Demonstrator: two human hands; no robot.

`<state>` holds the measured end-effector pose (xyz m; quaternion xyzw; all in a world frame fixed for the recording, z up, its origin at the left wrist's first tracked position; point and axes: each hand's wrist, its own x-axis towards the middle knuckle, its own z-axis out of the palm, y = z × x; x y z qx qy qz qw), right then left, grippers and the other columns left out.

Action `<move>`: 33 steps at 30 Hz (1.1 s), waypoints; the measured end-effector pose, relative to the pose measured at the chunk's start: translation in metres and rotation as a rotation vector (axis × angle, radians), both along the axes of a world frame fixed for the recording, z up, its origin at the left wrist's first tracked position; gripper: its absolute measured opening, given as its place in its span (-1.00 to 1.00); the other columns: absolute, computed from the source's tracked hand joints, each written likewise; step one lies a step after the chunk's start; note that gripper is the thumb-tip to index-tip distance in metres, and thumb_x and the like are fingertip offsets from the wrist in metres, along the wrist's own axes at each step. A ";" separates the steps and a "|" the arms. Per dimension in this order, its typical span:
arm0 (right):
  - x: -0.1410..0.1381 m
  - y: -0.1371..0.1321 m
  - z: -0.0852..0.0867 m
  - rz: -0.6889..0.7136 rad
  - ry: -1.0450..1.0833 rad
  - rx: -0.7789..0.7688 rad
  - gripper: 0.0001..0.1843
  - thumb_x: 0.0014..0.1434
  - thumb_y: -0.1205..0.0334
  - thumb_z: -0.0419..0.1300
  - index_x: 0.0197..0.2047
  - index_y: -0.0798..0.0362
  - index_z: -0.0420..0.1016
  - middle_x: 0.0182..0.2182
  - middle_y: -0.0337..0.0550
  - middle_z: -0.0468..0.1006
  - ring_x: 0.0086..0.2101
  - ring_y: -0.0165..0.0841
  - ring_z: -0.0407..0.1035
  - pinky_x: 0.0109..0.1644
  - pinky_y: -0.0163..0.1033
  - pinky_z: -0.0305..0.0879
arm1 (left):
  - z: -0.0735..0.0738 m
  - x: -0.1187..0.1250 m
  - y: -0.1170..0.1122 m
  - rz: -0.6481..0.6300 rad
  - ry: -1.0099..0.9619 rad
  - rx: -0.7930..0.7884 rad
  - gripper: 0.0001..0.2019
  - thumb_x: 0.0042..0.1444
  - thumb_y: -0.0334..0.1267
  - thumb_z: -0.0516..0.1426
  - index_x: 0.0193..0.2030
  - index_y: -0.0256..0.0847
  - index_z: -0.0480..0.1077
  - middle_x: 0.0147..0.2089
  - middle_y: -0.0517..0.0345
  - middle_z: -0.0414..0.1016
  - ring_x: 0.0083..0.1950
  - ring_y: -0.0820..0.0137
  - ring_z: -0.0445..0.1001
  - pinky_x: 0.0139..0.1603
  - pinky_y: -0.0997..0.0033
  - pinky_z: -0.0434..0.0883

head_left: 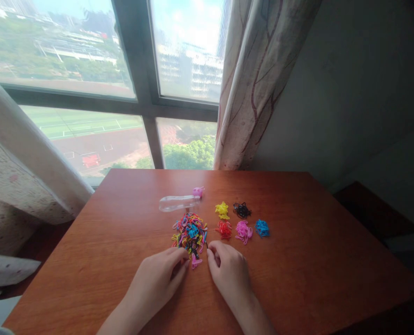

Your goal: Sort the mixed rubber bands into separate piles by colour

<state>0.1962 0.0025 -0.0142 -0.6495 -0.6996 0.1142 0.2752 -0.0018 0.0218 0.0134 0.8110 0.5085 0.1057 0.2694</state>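
A mixed heap of small coloured rubber bands (192,228) lies on the wooden table in front of me. My left hand (159,275) is at the heap's near left edge, thumb and fingers drawn together; what they hold, if anything, is hidden. At the near right edge, my right hand (231,270) pinches what looks like a black rubber band, its dark end showing at the fingertips. Beyond that hand are separate small piles: yellow bands (222,210), black bands (242,210), red bands (224,230), pink bands (244,232) and blue bands (261,228).
Behind the heap a clear plastic bottle (178,203) lies on its side, with a pink cap (198,192) by its right end. The brown table (308,260) reaches back to a window (147,109) between patterned curtains (259,79). A wall stands at the right.
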 end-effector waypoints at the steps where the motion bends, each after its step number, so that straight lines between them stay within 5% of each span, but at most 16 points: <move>1: 0.000 0.000 0.000 0.000 -0.001 0.008 -0.85 0.23 0.37 0.09 -0.35 -0.01 0.43 -0.50 -0.30 0.49 -0.48 -0.41 0.35 -0.36 -0.29 -0.05 | 0.000 0.000 0.000 -0.001 0.000 -0.001 -0.83 0.28 -0.27 -0.01 -0.25 -0.07 0.40 -0.26 0.22 0.54 -0.23 0.36 0.50 -0.26 0.49 0.26; 19: 0.005 0.001 0.000 -0.013 0.066 0.049 -0.83 0.24 0.32 0.07 -0.35 0.00 0.46 -0.56 -0.31 0.45 -0.52 -0.43 0.36 -0.38 -0.36 0.05 | 0.002 0.001 0.000 0.002 -0.009 0.017 -0.83 0.27 -0.27 -0.02 -0.29 -0.09 0.37 -0.29 0.21 0.52 -0.28 0.39 0.48 -0.31 0.52 0.25; 25: 0.050 0.026 0.020 -0.121 -0.069 0.109 -0.80 0.26 0.24 0.07 -0.34 -0.01 0.49 -0.59 -0.29 0.44 -0.55 -0.41 0.32 -0.42 -0.34 0.02 | 0.001 0.001 0.000 -0.014 0.031 0.006 -0.81 0.28 -0.28 -0.04 -0.27 -0.09 0.38 -0.28 0.19 0.51 -0.26 0.37 0.49 -0.29 0.50 0.26; 33: 0.107 0.078 0.037 -0.234 -0.313 -0.062 -0.88 0.23 0.28 0.17 -0.34 -0.03 0.51 -0.54 -0.29 0.51 -0.53 -0.42 0.32 -0.45 -0.31 -0.11 | 0.000 -0.001 -0.002 -0.023 0.027 0.011 -0.82 0.28 -0.30 -0.04 -0.25 -0.08 0.37 -0.25 0.18 0.51 -0.21 0.36 0.50 -0.24 0.50 0.28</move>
